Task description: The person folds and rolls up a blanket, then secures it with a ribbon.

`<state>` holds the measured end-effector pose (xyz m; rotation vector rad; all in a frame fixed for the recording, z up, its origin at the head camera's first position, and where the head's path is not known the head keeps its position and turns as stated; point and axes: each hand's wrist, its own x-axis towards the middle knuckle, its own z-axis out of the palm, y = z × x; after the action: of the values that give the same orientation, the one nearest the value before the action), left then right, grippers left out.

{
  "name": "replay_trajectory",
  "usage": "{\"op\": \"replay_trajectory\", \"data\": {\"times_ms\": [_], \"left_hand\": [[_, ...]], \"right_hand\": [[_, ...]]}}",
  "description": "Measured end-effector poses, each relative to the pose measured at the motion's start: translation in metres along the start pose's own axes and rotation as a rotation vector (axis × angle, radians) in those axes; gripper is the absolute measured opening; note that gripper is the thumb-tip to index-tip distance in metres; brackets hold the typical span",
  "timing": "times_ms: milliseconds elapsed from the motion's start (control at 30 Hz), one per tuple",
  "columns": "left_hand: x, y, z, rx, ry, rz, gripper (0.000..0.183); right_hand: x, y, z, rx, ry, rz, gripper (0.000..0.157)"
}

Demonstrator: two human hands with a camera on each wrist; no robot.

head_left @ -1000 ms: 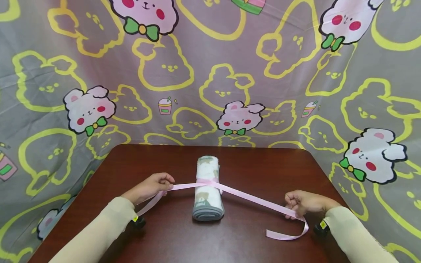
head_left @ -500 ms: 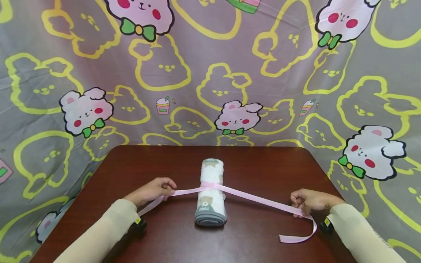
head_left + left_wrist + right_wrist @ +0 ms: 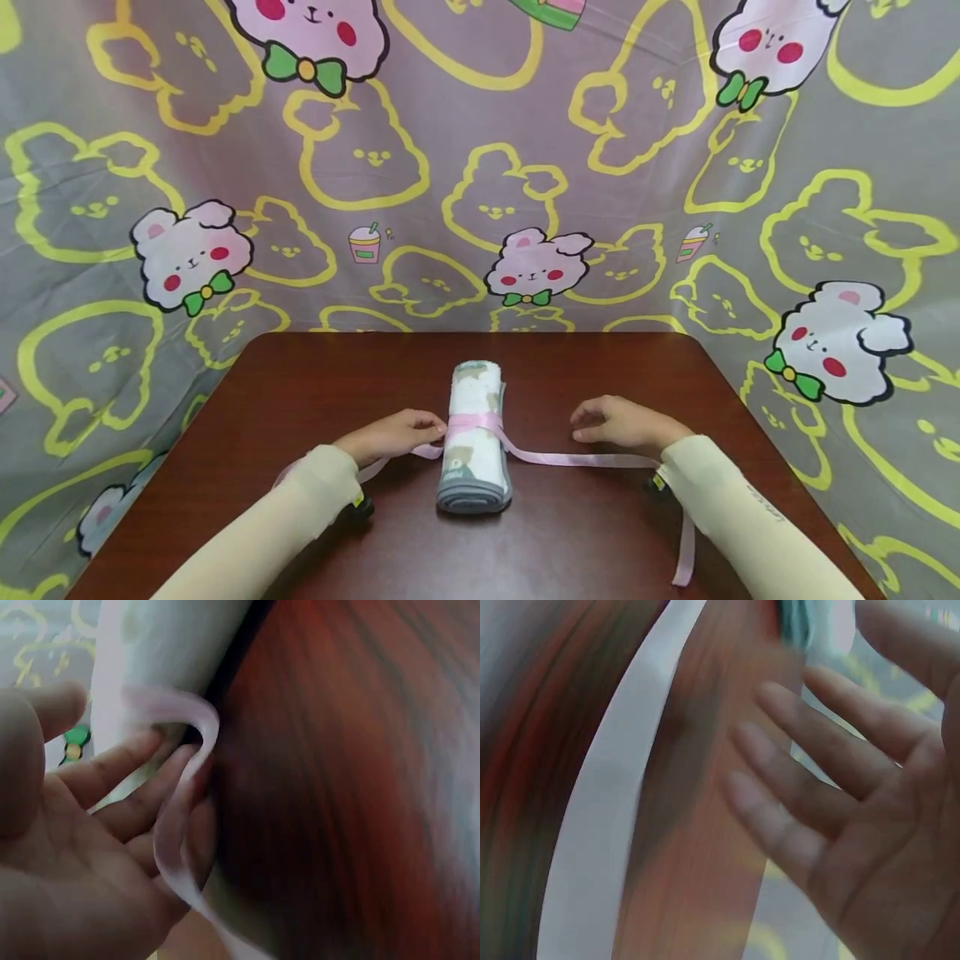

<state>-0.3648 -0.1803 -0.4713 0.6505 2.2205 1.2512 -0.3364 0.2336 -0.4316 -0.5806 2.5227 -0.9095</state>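
Observation:
A rolled white towel (image 3: 474, 467) with grey edging and bear prints lies upright in the head view, mid-table. Round its middle runs a pink ribbon (image 3: 555, 459), whose tails trail out to both sides. My left hand (image 3: 393, 435) is at the towel's left side, fingertips close to the roll. In the left wrist view its thumb stands apart from the fingers, and the ribbon (image 3: 171, 840) passes loosely along them, not pinched. My right hand (image 3: 626, 423) hovers right of the towel, fingers spread and holding nothing; the ribbon (image 3: 600, 795) lies beside it in the right wrist view.
The dark brown tabletop (image 3: 360, 367) reaches back to a grey curtain (image 3: 450, 108) with yellow outlines and rabbit faces, which also closes in both sides. The ribbon's right tail passes under the right forearm, its end toward the front.
Both hands have moved inward toward the towel. The right hand has let go of its ribbon tail, which now sags onto the table; the left hand no longer pinches its tail.

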Motion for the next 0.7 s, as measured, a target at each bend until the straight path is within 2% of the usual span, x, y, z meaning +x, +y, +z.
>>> {"op": "replay_trajectory", "data": {"times_ms": [167,300,400,533,633,700], "left_hand": [[0.009,0.004,0.017,-0.013,0.01,0.022,0.035],[0.014,0.005,0.026,-0.078,0.019,0.066,0.032],[0.017,0.007,0.032,-0.195,0.028,0.085,0.025],[0.017,0.005,0.036,-0.417,0.016,0.076,0.018],[0.016,0.003,0.037,-0.539,0.01,0.066,0.014],[0.017,0.001,0.038,-0.573,0.007,0.076,0.012]], "right_hand": [[0.04,-0.03,0.034,0.013,0.113,-0.097,0.032],[0.059,-0.044,0.059,0.077,0.159,-0.139,0.024],[0.064,-0.05,0.071,0.152,0.215,-0.129,0.019],[0.067,-0.056,0.075,0.24,0.269,-0.086,0.018],[0.067,-0.062,0.073,0.273,0.242,-0.057,0.015],[0.067,-0.067,0.073,0.283,0.205,-0.053,0.015]]}}
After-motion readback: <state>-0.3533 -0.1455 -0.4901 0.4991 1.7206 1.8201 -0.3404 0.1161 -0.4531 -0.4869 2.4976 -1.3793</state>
